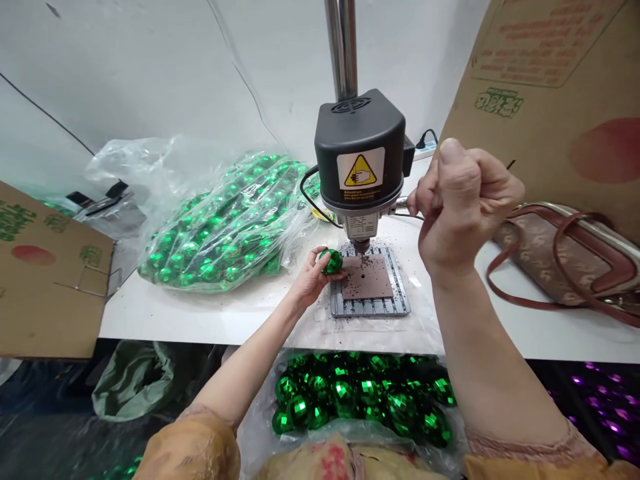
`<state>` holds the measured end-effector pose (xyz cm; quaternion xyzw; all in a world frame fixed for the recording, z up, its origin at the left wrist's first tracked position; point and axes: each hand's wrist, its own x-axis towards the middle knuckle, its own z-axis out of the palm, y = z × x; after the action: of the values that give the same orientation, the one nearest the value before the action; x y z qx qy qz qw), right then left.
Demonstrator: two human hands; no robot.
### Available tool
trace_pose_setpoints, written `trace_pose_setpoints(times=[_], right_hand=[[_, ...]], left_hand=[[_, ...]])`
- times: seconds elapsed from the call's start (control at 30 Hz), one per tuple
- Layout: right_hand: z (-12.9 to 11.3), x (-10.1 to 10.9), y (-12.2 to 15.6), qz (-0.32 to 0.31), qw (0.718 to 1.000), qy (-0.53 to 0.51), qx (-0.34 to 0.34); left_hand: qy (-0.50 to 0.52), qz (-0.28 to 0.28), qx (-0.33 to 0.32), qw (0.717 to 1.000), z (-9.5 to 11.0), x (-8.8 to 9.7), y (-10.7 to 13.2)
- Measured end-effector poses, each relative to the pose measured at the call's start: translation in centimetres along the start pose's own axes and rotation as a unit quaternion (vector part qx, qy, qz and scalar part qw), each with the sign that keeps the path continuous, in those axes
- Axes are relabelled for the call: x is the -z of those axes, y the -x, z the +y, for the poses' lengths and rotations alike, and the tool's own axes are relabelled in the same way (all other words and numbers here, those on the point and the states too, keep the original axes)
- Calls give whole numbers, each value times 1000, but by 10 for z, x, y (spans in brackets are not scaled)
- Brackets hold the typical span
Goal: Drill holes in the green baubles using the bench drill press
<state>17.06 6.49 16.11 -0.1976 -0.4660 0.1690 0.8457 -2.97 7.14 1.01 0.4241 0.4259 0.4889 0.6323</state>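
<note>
My left hand [311, 275] is closed round a shiny green faceted ball [332, 261] and holds it at the left edge of the drill press's grey base plate [371, 306]. The ball sits just left of the drill chuck [361, 245], apart from it. My right hand [463, 200] is a fist wrapped round the thin metal feed lever [401, 202] on the right side of the black drill head [360, 152]. A brown pad with dark shavings lies on the plate.
A clear bag of green balls [225, 227] lies on the white table [200, 310] at left. Another open bag of green balls [365, 397] rests at my lap. Cardboard boxes [45, 273] stand left and right; a brown handbag [565, 257] lies right.
</note>
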Motion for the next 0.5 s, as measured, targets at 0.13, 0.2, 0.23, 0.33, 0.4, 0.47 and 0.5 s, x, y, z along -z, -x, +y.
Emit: trace_pose_setpoints(times=[0.13, 0.2, 0.23, 0.33, 0.4, 0.47, 0.5], right_hand=[[2, -1, -1, 1, 1000, -17, 2], [2, -1, -1, 1, 1000, -27, 5], [3, -1, -1, 0, 1000, -30, 5], [3, 0, -1, 0, 1000, -17, 0], [3, 1, -1, -5, 1000, -2, -9], [3, 2, -1, -8, 1000, 2, -10], [3, 2, -1, -10, 1000, -2, -8]], left_hand=[[-155, 40, -121, 980, 1, -6, -4], [-173, 35, -136, 975, 0, -9, -8], [-161, 32, -129, 978, -2, -11, -11], [-101, 33, -115, 988, -8, -16, -17], [-79, 25, -115, 990, -12, -19, -19], [-68, 11, -111, 991, -16, -21, -20], [-64, 5, -109, 992, -17, -22, -20]])
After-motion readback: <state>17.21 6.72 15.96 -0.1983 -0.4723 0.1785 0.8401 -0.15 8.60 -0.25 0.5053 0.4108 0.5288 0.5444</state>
